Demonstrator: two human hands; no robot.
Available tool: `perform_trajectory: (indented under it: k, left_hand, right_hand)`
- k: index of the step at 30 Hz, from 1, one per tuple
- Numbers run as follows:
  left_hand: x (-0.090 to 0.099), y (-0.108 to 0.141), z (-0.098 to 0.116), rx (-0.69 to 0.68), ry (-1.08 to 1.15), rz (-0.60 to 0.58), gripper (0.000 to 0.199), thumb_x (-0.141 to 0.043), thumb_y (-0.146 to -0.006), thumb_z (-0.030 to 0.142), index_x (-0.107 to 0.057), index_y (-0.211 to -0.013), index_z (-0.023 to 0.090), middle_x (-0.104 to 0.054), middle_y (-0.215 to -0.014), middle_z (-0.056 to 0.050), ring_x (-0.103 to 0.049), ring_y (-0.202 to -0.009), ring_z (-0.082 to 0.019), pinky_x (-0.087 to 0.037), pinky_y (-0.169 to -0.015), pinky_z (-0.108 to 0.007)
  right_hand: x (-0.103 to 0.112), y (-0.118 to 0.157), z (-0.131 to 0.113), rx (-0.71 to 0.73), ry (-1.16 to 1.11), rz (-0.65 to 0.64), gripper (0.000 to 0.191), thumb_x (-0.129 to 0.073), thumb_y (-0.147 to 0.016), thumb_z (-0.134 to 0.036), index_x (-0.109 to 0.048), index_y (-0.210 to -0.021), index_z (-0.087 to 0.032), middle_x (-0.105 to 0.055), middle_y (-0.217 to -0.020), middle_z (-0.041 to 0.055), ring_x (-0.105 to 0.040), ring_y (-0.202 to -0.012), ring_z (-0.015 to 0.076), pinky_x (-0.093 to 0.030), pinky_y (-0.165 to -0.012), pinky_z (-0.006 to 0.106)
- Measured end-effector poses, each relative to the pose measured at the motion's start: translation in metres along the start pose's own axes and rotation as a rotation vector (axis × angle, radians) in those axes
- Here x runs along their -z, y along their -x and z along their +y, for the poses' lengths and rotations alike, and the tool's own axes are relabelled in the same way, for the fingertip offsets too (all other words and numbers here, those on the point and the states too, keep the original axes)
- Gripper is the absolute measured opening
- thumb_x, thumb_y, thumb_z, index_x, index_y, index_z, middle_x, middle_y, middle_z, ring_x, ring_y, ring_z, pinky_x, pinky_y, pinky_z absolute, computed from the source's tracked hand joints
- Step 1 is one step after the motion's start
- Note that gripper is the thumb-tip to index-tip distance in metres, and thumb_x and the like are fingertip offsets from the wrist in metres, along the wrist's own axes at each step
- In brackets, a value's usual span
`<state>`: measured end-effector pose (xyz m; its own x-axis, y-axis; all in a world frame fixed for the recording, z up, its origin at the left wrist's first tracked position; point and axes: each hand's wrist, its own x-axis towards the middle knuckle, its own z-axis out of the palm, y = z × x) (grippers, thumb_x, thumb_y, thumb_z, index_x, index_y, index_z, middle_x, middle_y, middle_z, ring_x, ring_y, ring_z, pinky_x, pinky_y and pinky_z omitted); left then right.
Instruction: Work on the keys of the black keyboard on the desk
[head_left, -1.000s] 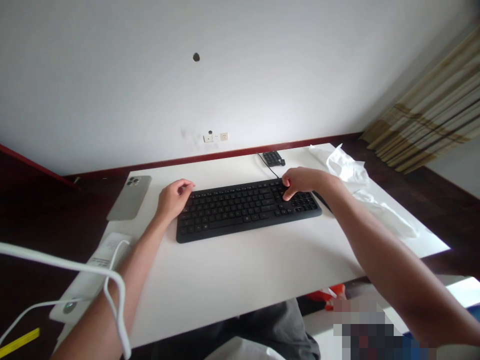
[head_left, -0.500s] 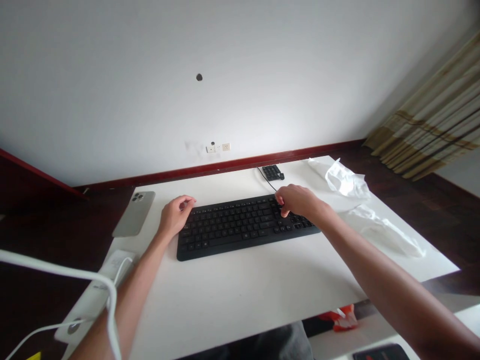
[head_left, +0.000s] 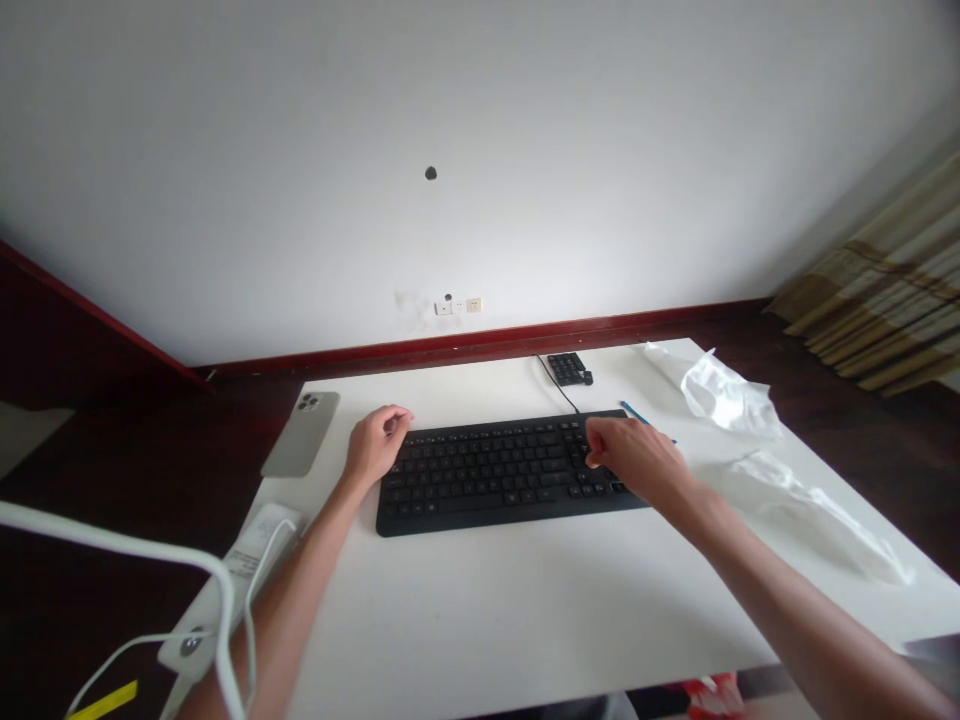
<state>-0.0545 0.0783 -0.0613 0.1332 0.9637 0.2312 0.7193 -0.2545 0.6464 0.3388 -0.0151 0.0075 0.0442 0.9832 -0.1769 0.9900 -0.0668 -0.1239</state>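
Observation:
A black keyboard point(head_left: 487, 475) lies on the white table. At its upper left corner rests my left hand point(head_left: 377, 445), fingers curled in against the edge. Over the right-hand keys is my right hand point(head_left: 637, 458), closed, knuckles up; what its fingertips pinch, if anything, is hidden beneath it. Some of the number-pad area is covered by this hand. Just behind it a thin blue stick point(head_left: 634, 412) lies on the table, partly hidden. Farther back is a small grid of black keys point(head_left: 566, 368), one loose black piece at its corner. A black cable point(head_left: 553, 382) runs from the keyboard's back edge.
A grey phone point(head_left: 301, 435) lies face down at the table's left edge. Nearer me is a white power strip point(head_left: 244, 565) with white cables point(head_left: 150, 548). Crumpled white plastic bags point(head_left: 727, 395) lie on the right. Behind the table stands a wall with sockets point(head_left: 459, 307).
The view has shifted, so everything sits slightly lower and farther right. My right hand has turned into a tighter fist over the keys, and the blue stick now shows. My left hand stays at the corner.

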Motion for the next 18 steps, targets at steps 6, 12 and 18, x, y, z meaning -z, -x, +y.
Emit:
perform_trajectory:
  k: [6,12,18]
  left_hand:
    - [0.0,0.0,0.002,0.004,-0.029,0.009,0.026,-0.055,-0.094,0.042,-0.073,-0.089,0.024,-0.077,-0.092,-0.002,-0.064,-0.08,-0.018,-0.046,-0.078,-0.028]
    - [0.0,-0.001,-0.001,-0.002,-0.05,0.008,0.022,-0.056,-0.095,0.038,-0.073,-0.09,0.025,-0.076,-0.09,-0.001,-0.062,-0.077,-0.017,-0.045,-0.075,-0.028]
    - [0.0,0.001,-0.004,-0.027,-0.024,0.008,0.022,-0.055,-0.095,0.037,-0.073,-0.091,0.024,-0.076,-0.093,-0.002,-0.064,-0.08,-0.019,-0.046,-0.076,-0.03]
  right_hand:
    - [-0.047,0.042,-0.015,0.133,-0.161,0.419,0.03,-0.05,-0.098,-0.023,-0.067,-0.122,-0.022,-0.069,-0.118,0.0104,-0.066,-0.103,0.0264,-0.053,-0.081,0.037]
    - [-0.086,0.058,-0.031,0.145,-0.262,0.633,0.035,-0.049,-0.103,-0.036,-0.07,-0.126,-0.021,-0.066,-0.133,0.0124,-0.06,-0.122,0.0306,-0.05,-0.106,0.05]
    - [-0.077,0.051,-0.046,0.115,-0.252,0.636,0.034,-0.049,-0.102,-0.033,-0.074,-0.121,-0.019,-0.07,-0.126,0.0134,-0.064,-0.116,0.0296,-0.053,-0.104,0.047]
